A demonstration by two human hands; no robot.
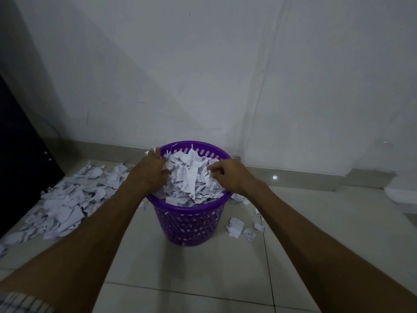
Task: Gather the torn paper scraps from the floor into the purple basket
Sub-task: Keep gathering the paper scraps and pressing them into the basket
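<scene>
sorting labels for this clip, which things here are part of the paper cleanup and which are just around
Part of the job:
purple basket
scraps heaped in it
floor pile
loose scraps
left hand
right hand

Just around:
dark panel
white wall

White wall (203, 64) – dark cabinet (20, 154) at left.

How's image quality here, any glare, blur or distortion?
Head view: dim, bluish light, noisy; one small glare spot on the floor tiles; wide-angle bending at the edges, forearms stretched; hands at the purple basket slightly soft; the paper pile on the left readable, print not.
</scene>
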